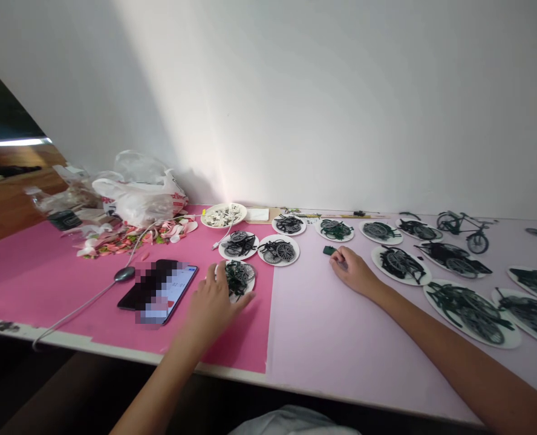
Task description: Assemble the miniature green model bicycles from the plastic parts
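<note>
My left hand rests at the near left edge of a white plate heaped with dark green and grey toy bicycle parts. Its thumb and fingers are spread apart, and the fingers hide part of the rim. Over on the pale lilac half of the table, my right hand has curled fingers pinching a small dark green plastic piece. Two more plates, one with black bicycle parts and one with grey wheels, sit just beyond my left hand.
An assembled toy bicycle stands at the back right, behind several plates of parts. Two phones, a computer mouse and a cable lie left. Pink scraps, plastic bags and a plate of white pieces are farther back.
</note>
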`<action>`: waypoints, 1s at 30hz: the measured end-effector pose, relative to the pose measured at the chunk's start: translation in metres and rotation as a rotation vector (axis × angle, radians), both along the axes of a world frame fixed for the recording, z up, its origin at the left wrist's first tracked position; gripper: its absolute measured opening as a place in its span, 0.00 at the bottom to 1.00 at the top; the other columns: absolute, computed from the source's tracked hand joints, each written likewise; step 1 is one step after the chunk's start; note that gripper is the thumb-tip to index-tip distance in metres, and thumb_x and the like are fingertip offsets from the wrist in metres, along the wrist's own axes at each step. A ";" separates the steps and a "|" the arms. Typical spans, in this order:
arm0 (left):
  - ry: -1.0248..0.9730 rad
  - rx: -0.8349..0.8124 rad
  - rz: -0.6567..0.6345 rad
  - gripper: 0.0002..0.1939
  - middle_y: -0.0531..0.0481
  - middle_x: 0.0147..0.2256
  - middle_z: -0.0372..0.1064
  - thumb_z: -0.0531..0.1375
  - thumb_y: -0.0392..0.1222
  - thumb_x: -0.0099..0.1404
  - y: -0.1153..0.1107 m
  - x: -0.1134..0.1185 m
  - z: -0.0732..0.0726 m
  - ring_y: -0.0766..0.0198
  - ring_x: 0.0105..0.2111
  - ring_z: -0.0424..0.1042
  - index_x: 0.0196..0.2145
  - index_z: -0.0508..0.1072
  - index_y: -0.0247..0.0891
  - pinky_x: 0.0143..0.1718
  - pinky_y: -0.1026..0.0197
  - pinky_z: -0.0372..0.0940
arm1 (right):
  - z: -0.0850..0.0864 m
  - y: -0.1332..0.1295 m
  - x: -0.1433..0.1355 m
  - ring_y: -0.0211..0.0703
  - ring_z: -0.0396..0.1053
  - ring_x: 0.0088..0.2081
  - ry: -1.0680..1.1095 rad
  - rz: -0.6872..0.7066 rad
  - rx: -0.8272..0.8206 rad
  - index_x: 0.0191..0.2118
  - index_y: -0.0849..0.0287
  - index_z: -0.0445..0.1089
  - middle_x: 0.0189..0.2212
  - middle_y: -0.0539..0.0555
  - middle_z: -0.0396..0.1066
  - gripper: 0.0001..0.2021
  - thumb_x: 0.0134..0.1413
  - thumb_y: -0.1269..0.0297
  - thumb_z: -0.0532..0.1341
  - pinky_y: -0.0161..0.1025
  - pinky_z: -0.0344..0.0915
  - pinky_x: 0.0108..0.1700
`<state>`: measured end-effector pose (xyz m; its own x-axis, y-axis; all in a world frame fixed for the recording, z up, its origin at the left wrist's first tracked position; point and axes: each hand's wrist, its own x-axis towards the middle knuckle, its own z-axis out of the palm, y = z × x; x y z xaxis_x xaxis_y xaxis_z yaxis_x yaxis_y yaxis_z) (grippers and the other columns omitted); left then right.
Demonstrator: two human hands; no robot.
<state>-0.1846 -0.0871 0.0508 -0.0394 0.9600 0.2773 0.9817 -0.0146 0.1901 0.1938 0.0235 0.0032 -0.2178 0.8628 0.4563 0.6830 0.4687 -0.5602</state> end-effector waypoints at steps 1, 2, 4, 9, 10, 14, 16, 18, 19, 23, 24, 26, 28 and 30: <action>-0.018 -0.019 0.018 0.47 0.28 0.64 0.57 0.59 0.67 0.64 0.001 0.003 0.000 0.38 0.59 0.67 0.68 0.53 0.32 0.54 0.46 0.67 | 0.000 0.000 0.000 0.46 0.67 0.34 -0.001 0.000 0.004 0.32 0.52 0.49 0.32 0.52 0.69 0.13 0.63 0.59 0.57 0.42 0.63 0.40; -0.025 -0.030 0.035 0.49 0.27 0.65 0.56 0.59 0.67 0.64 0.001 0.006 0.000 0.38 0.59 0.67 0.69 0.51 0.32 0.54 0.46 0.67 | 0.000 0.000 0.000 0.46 0.66 0.34 -0.002 0.002 0.006 0.32 0.51 0.49 0.32 0.52 0.68 0.13 0.63 0.59 0.56 0.42 0.63 0.40; -0.015 -0.035 0.070 0.50 0.26 0.67 0.52 0.60 0.66 0.63 0.003 0.010 -0.002 0.36 0.62 0.64 0.70 0.49 0.32 0.55 0.45 0.65 | 0.000 0.000 0.000 0.46 0.66 0.34 -0.002 0.001 0.010 0.32 0.51 0.49 0.32 0.51 0.68 0.13 0.63 0.59 0.56 0.42 0.63 0.40; 0.006 -0.077 0.130 0.50 0.25 0.69 0.47 0.60 0.67 0.61 0.009 0.008 -0.008 0.30 0.66 0.55 0.69 0.52 0.32 0.61 0.38 0.59 | 0.002 -0.001 -0.002 0.47 0.67 0.35 0.008 0.002 0.018 0.31 0.51 0.50 0.32 0.52 0.67 0.13 0.62 0.58 0.56 0.42 0.64 0.40; -0.002 -0.088 0.116 0.49 0.25 0.69 0.48 0.60 0.67 0.62 0.009 0.006 -0.008 0.30 0.67 0.54 0.69 0.52 0.32 0.62 0.38 0.58 | 0.003 -0.001 -0.002 0.47 0.67 0.35 0.008 0.003 0.015 0.31 0.51 0.50 0.32 0.52 0.68 0.13 0.62 0.58 0.57 0.42 0.64 0.40; -0.047 -0.111 0.044 0.47 0.26 0.69 0.48 0.58 0.65 0.64 0.011 0.002 -0.008 0.32 0.68 0.53 0.69 0.52 0.32 0.62 0.37 0.57 | 0.004 -0.001 -0.003 0.47 0.67 0.34 0.001 0.001 0.006 0.31 0.51 0.49 0.31 0.52 0.68 0.13 0.61 0.58 0.57 0.42 0.63 0.39; -0.063 -0.106 0.021 0.47 0.25 0.69 0.48 0.58 0.65 0.64 0.011 0.002 -0.008 0.31 0.68 0.52 0.69 0.51 0.32 0.62 0.35 0.58 | 0.004 -0.001 -0.002 0.47 0.66 0.34 -0.004 0.003 0.007 0.32 0.51 0.50 0.31 0.52 0.67 0.13 0.62 0.58 0.57 0.42 0.63 0.39; -0.078 -0.101 0.005 0.47 0.26 0.68 0.49 0.58 0.66 0.64 0.011 0.003 -0.008 0.32 0.67 0.54 0.69 0.51 0.32 0.61 0.34 0.58 | 0.004 -0.001 -0.002 0.47 0.66 0.35 -0.005 0.004 -0.001 0.32 0.51 0.49 0.32 0.52 0.68 0.13 0.61 0.58 0.57 0.42 0.63 0.39; -0.086 -0.098 0.004 0.47 0.26 0.68 0.49 0.58 0.66 0.63 0.011 0.003 -0.007 0.32 0.66 0.54 0.69 0.51 0.33 0.61 0.34 0.58 | 0.004 -0.001 -0.002 0.47 0.66 0.35 -0.006 0.004 -0.007 0.32 0.51 0.49 0.32 0.52 0.68 0.13 0.61 0.59 0.57 0.42 0.63 0.39; -0.112 -0.096 -0.022 0.49 0.26 0.67 0.51 0.61 0.66 0.61 0.010 0.005 -0.007 0.33 0.65 0.57 0.69 0.52 0.34 0.60 0.36 0.60 | 0.004 -0.001 -0.002 0.47 0.66 0.35 -0.010 0.004 -0.016 0.31 0.52 0.49 0.32 0.52 0.68 0.14 0.61 0.59 0.57 0.42 0.62 0.39; -0.115 -0.099 -0.039 0.49 0.27 0.67 0.51 0.62 0.65 0.61 0.009 0.005 -0.007 0.34 0.65 0.57 0.69 0.52 0.35 0.60 0.36 0.60 | 0.004 -0.002 -0.002 0.47 0.66 0.35 -0.009 0.004 -0.015 0.31 0.52 0.49 0.32 0.52 0.68 0.14 0.62 0.59 0.57 0.42 0.62 0.39; -0.121 -0.100 -0.081 0.48 0.29 0.66 0.52 0.63 0.64 0.60 0.007 0.008 -0.007 0.35 0.66 0.57 0.69 0.53 0.37 0.62 0.37 0.59 | 0.003 -0.002 -0.002 0.46 0.66 0.34 -0.006 0.001 -0.010 0.32 0.52 0.49 0.32 0.52 0.67 0.13 0.62 0.59 0.57 0.41 0.61 0.38; -0.133 -0.102 -0.123 0.47 0.31 0.66 0.52 0.63 0.63 0.60 0.003 0.012 -0.007 0.36 0.65 0.58 0.68 0.54 0.39 0.62 0.36 0.59 | 0.004 -0.003 -0.004 0.46 0.65 0.34 0.001 -0.007 -0.004 0.32 0.52 0.49 0.32 0.51 0.67 0.13 0.63 0.59 0.56 0.41 0.61 0.38; -0.154 -0.107 -0.164 0.46 0.32 0.66 0.52 0.64 0.62 0.60 0.000 0.017 -0.008 0.37 0.66 0.58 0.68 0.54 0.39 0.63 0.36 0.59 | 0.008 -0.004 -0.005 0.46 0.65 0.34 0.003 -0.015 0.002 0.31 0.52 0.49 0.32 0.51 0.66 0.13 0.64 0.59 0.55 0.41 0.61 0.38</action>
<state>-0.1679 -0.0869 0.0425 0.0856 0.9805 0.1767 0.9273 -0.1433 0.3459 0.1892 0.0198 0.0109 -0.2030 0.8652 0.4585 0.6882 0.4591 -0.5617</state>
